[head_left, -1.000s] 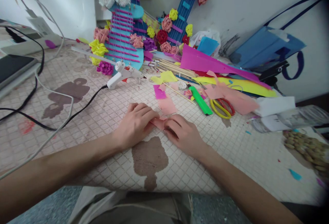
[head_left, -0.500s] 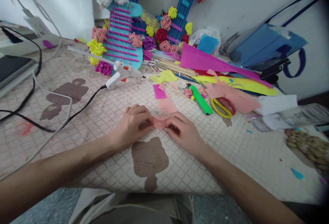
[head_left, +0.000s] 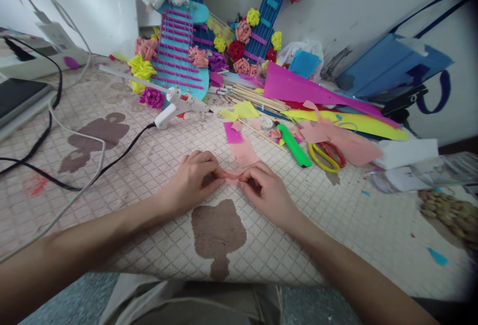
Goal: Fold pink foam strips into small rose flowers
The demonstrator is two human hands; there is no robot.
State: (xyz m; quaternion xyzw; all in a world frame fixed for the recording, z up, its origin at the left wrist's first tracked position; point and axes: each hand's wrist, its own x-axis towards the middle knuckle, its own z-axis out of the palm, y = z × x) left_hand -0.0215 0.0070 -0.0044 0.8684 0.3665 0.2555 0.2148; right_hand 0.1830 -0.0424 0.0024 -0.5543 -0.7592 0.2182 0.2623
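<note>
**Pink paper strip pinched between both hands**

Held low over the quilted beige table cover (head_left: 157, 165): a small strip of pink crepe-like paper (head_left: 230, 174), gripped at each end. Left hand (head_left: 194, 180) curled, fingertips closed on the strip's left end; right hand (head_left: 267, 193) likewise clamped on the right end, apparently to keep the paper taut for folding. Just beyond, within easy reach: loose pink and magenta paper scraps (head_left: 239, 143), a white hot-glue gun (head_left: 179, 106) on its black cord, yellow-handled scissors (head_left: 324, 156) and a green marker-shaped stick (head_left: 296, 146).
</note>
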